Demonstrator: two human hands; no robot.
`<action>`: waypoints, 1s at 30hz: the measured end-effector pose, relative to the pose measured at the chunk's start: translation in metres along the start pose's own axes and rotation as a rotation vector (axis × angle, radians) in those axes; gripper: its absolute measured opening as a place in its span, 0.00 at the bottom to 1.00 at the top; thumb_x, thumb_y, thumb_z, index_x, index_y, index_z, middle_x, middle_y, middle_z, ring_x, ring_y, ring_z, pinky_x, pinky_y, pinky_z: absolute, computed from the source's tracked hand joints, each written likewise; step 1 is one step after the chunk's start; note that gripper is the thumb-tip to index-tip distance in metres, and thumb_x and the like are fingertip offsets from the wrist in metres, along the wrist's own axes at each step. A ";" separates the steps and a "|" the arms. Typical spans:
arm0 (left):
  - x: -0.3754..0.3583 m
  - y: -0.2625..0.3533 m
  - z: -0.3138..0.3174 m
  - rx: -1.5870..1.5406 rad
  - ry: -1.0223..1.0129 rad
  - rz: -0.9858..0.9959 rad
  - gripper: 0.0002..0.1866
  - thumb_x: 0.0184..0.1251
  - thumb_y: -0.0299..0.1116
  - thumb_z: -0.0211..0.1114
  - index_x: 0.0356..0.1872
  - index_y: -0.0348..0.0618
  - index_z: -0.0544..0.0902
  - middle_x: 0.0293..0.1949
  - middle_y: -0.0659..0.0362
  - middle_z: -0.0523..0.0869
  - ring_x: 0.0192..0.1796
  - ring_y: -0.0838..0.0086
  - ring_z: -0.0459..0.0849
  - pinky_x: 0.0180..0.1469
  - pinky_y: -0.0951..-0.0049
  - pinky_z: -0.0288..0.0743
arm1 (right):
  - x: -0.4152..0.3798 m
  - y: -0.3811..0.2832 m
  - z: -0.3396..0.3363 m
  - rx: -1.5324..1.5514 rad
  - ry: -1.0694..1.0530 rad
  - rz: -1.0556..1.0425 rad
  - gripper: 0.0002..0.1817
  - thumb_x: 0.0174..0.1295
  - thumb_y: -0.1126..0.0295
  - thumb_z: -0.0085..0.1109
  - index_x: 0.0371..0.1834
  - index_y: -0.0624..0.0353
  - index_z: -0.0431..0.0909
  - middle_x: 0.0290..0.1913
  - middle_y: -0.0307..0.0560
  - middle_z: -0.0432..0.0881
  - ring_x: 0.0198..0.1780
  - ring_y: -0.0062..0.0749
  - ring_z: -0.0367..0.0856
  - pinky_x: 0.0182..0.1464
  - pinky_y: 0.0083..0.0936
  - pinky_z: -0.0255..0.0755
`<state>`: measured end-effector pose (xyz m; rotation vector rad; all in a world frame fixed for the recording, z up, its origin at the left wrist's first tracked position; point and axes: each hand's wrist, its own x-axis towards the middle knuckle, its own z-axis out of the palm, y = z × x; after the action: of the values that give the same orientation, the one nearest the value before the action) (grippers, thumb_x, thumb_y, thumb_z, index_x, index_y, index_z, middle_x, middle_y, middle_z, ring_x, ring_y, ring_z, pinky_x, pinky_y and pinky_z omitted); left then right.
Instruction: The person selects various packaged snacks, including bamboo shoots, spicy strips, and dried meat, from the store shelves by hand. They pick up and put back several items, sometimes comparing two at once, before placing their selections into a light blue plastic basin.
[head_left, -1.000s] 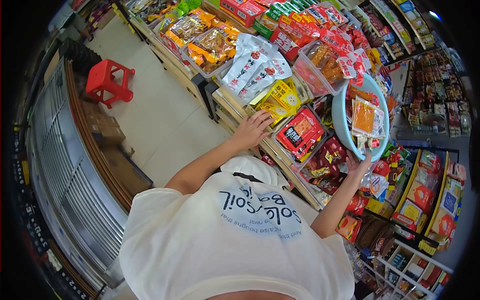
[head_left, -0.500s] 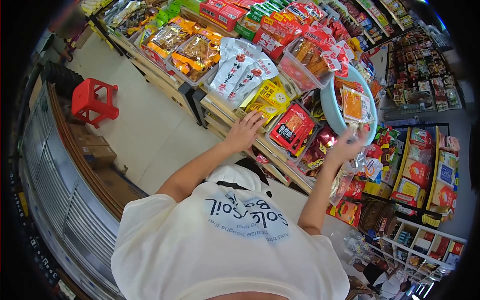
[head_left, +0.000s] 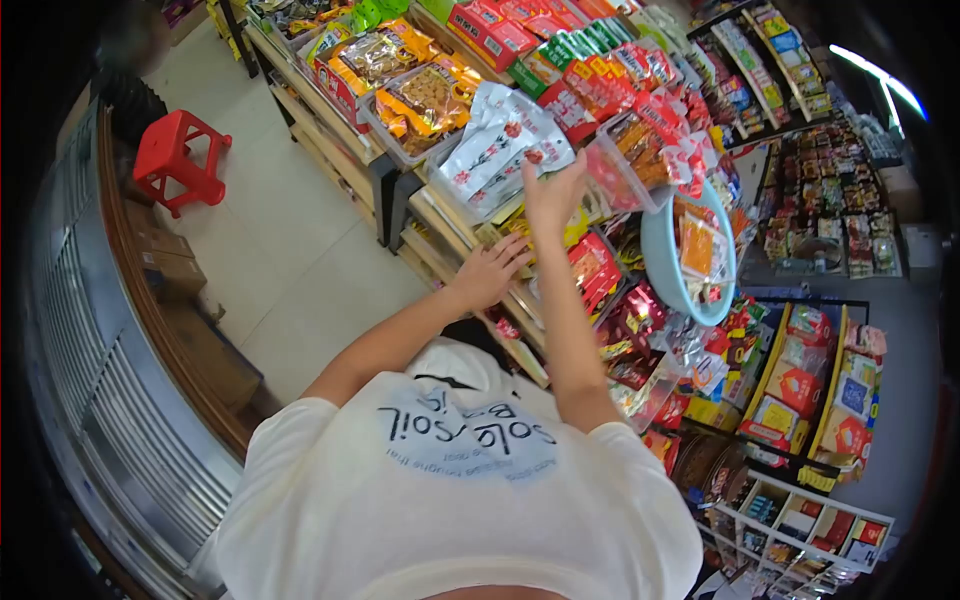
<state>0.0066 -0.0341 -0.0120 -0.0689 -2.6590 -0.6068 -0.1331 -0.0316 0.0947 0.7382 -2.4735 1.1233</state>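
My left hand (head_left: 490,270) lies flat, fingers spread, on the front edge of the snack display, next to the yellow packets (head_left: 575,228) and holding nothing. My right hand (head_left: 555,190) is raised with fingers apart at the lower edge of the white packets with red print (head_left: 500,140); nothing is in it. A light blue basin (head_left: 660,262) with several orange snack packets (head_left: 700,245) inside leans on the goods to the right, apart from both hands. Red packets (head_left: 598,270) sit between my right arm and the basin.
Tubs and boxes of snacks fill the wooden display stand (head_left: 440,235). A red plastic stool (head_left: 178,160) stands on the tiled floor at the left, beside a curved counter (head_left: 120,330) with cardboard boxes (head_left: 165,262). More stocked racks (head_left: 810,370) stand at the right.
My right hand has come away from under the blue basin and moved left and up to the white packets. The basin now rests on the goods. My left hand has barely moved.
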 end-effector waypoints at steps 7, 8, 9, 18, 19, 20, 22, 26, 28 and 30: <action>0.000 -0.006 0.009 0.002 0.022 0.034 0.30 0.54 0.40 0.67 0.60 0.45 0.72 0.69 0.56 0.66 0.74 0.68 0.58 0.53 0.55 0.68 | 0.005 0.001 0.041 0.524 0.102 0.401 0.48 0.44 0.62 0.78 0.65 0.71 0.59 0.51 0.59 0.76 0.45 0.40 0.78 0.46 0.34 0.74; -0.002 -0.008 0.011 0.006 0.021 0.029 0.30 0.54 0.40 0.67 0.60 0.45 0.72 0.69 0.56 0.66 0.74 0.68 0.58 0.53 0.55 0.68 | 0.007 0.004 0.044 0.587 -0.080 0.370 0.50 0.43 0.61 0.79 0.65 0.71 0.57 0.52 0.61 0.76 0.45 0.42 0.79 0.48 0.33 0.73; -0.003 -0.008 0.012 0.033 -0.040 0.023 0.30 0.56 0.41 0.65 0.61 0.45 0.72 0.69 0.56 0.67 0.73 0.68 0.59 0.53 0.55 0.68 | 0.008 -0.002 0.041 0.646 -0.259 0.337 0.51 0.42 0.60 0.79 0.66 0.70 0.56 0.52 0.62 0.77 0.45 0.43 0.80 0.50 0.32 0.73; 0.003 -0.008 0.006 -0.153 0.109 0.065 0.29 0.66 0.46 0.54 0.67 0.48 0.71 0.67 0.53 0.71 0.71 0.60 0.66 0.70 0.51 0.57 | -0.032 -0.031 0.070 0.285 -0.024 0.330 0.44 0.37 0.56 0.80 0.56 0.68 0.69 0.44 0.64 0.81 0.46 0.55 0.81 0.51 0.42 0.72; 0.005 -0.008 0.004 -0.173 0.097 0.045 0.28 0.66 0.45 0.54 0.66 0.48 0.72 0.67 0.53 0.72 0.70 0.60 0.66 0.72 0.51 0.54 | -0.031 -0.029 0.068 0.276 -0.018 0.322 0.44 0.36 0.56 0.80 0.56 0.68 0.70 0.44 0.63 0.82 0.45 0.54 0.82 0.51 0.42 0.72; 0.005 -0.007 0.001 -0.175 0.095 0.052 0.28 0.66 0.45 0.54 0.66 0.48 0.72 0.67 0.53 0.72 0.70 0.60 0.66 0.72 0.51 0.54 | -0.033 -0.026 0.066 0.274 -0.011 0.325 0.44 0.36 0.56 0.80 0.56 0.68 0.70 0.44 0.63 0.82 0.45 0.54 0.82 0.51 0.42 0.72; 0.005 -0.005 0.002 -0.074 0.069 0.048 0.27 0.66 0.44 0.54 0.65 0.46 0.73 0.66 0.52 0.73 0.70 0.60 0.67 0.68 0.53 0.60 | -0.035 -0.043 0.035 0.336 0.045 0.251 0.37 0.43 0.63 0.79 0.53 0.72 0.71 0.48 0.56 0.81 0.50 0.41 0.80 0.54 0.36 0.71; 0.001 -0.008 0.017 -0.087 -0.059 0.037 0.28 0.63 0.42 0.58 0.65 0.46 0.72 0.68 0.53 0.70 0.72 0.62 0.63 0.61 0.53 0.66 | -0.036 -0.059 -0.023 0.645 0.088 0.185 0.27 0.47 0.71 0.77 0.49 0.72 0.76 0.50 0.47 0.80 0.48 0.27 0.79 0.51 0.29 0.73; -0.001 -0.006 0.014 0.112 0.025 0.061 0.32 0.59 0.42 0.63 0.66 0.48 0.70 0.69 0.55 0.67 0.73 0.65 0.60 0.55 0.54 0.67 | -0.039 -0.053 -0.063 0.622 0.249 0.116 0.27 0.48 0.73 0.77 0.50 0.71 0.76 0.51 0.47 0.80 0.48 0.28 0.79 0.53 0.29 0.73; 0.002 -0.002 0.008 0.084 0.029 0.065 0.34 0.57 0.42 0.65 0.67 0.49 0.68 0.70 0.56 0.66 0.74 0.65 0.59 0.55 0.53 0.67 | -0.025 -0.040 -0.108 0.553 0.417 0.052 0.27 0.49 0.76 0.75 0.53 0.69 0.75 0.51 0.48 0.80 0.49 0.30 0.80 0.55 0.29 0.74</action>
<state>0.0009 -0.0330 -0.0186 -0.1202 -2.6392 -0.4711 -0.0815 0.0376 0.1754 0.5026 -1.8566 1.8028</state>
